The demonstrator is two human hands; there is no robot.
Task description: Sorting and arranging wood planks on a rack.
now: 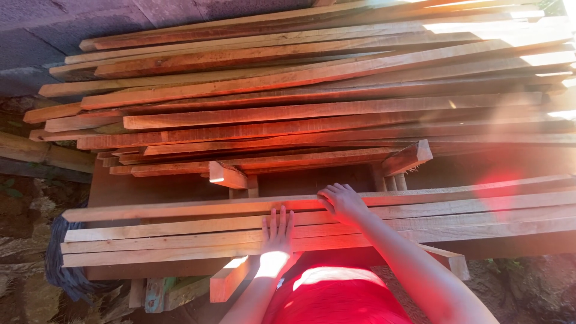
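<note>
We stand over a low row of long wooden slats [180,237] laid side by side across a dark wooden table [150,191], their length running from left to right in the head view. Our left hand [278,235] lies flat on the middle slats, palm down, its fingers [275,217] straight and slightly spread, pointing away from us. Our right hand [343,203] rests a little farther up, on the topmost slat [180,208] of the row, with its fingers [329,195] curled over that slat's far edge; we cannot tell whether they grip it or merely rest there.

Behind the row, a large stack of rough planks [312,108] rises in many layers, the ends staggered and pointing left. A short offcut block [227,176] sits just under the stack's front edge, and another angled block [408,158] sits to its right. Below the slats, a short plank end [229,280] juts toward us. A red garment [336,297] fills the bottom of the view, and a dark bundle [63,264] hangs at the table's left end.
</note>
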